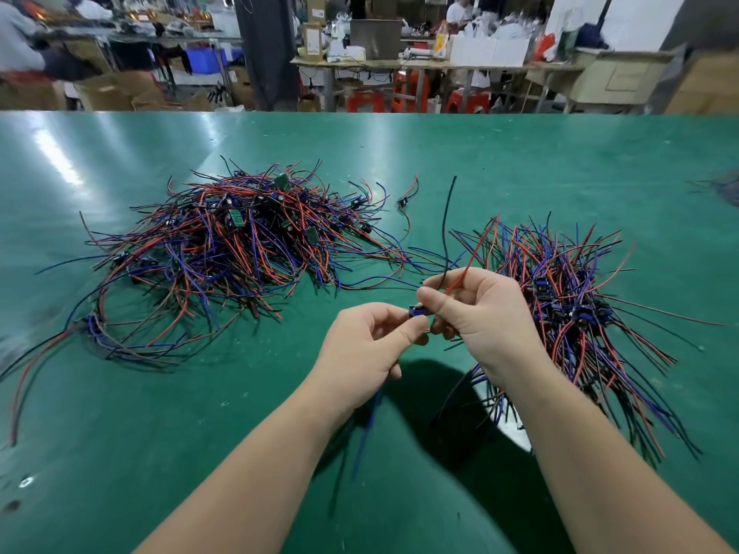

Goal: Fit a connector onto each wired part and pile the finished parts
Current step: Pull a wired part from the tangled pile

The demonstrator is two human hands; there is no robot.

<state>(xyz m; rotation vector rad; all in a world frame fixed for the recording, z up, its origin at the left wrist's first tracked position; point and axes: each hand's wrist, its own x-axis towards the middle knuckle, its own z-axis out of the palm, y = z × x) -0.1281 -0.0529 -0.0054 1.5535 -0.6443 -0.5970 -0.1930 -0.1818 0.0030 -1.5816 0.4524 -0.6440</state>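
Sitting at 9 o'clock from the right pile (568,281), the blue plug (416,312) is pinched by the left hand (366,347) and the wired part (444,229) by the right hand (486,313), and it could be jammed if pushed in crooked.

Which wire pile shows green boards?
The larger pile on the left: small green boards lie in it. The right pile shows blue connectors instead.

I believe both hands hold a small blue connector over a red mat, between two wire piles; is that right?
Not quite: the head view shows the mat is green, not red. The left hand and right hand do hold the connector, between the left pile and right pile.
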